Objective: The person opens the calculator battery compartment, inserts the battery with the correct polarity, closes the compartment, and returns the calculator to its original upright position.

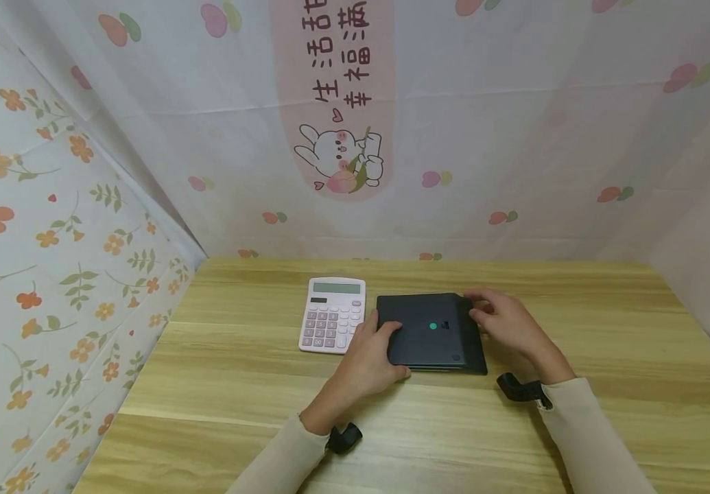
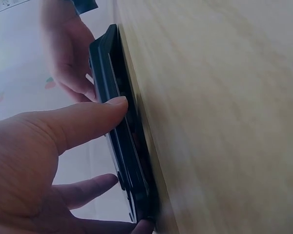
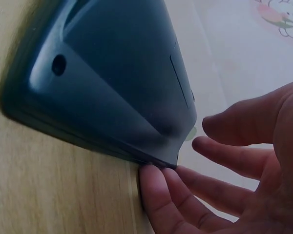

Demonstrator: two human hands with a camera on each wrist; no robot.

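Note:
A black calculator (image 1: 419,336) lies back side up on the wooden table, a small green dot on its back. My left hand (image 1: 367,360) grips its left end. In the left wrist view, the thumb (image 2: 100,119) presses along the near edge while other fingers reach the back and the end. At the far right corner is my right hand (image 1: 512,326). Its fingertips (image 3: 154,180) touch that corner in the right wrist view, with the thumb held apart from the casing. The keys face down, out of sight.
Just left of the black calculator, a pale pink calculator (image 1: 333,291) lies face up, partly behind the left hand. A patterned cloth (image 1: 490,137) hangs behind the wooden table (image 1: 237,398), and a floral cloth (image 1: 71,288) hangs at the left.

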